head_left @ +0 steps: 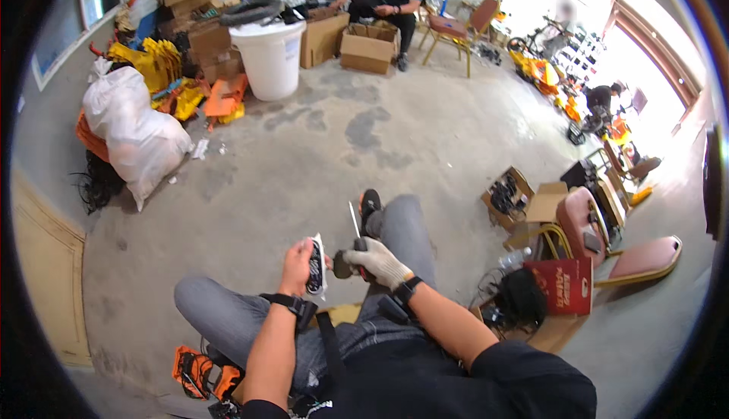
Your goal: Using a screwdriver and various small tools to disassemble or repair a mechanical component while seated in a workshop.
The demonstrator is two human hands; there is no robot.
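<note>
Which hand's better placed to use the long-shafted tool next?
Probably the right hand: gloved, it grips the tool, which points forward. The bare left hand is occupied holding the black-and-white item.

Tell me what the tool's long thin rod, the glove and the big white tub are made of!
Rod: probably smooth metal, because it's thin, straight and pale silvery.
Glove: looks like soft knitted cloth, because it's dull off-white and fits snugly; the weave is too small to be sure.
Tub: likely hard plastic, with smooth white walls and a rim.
</note>
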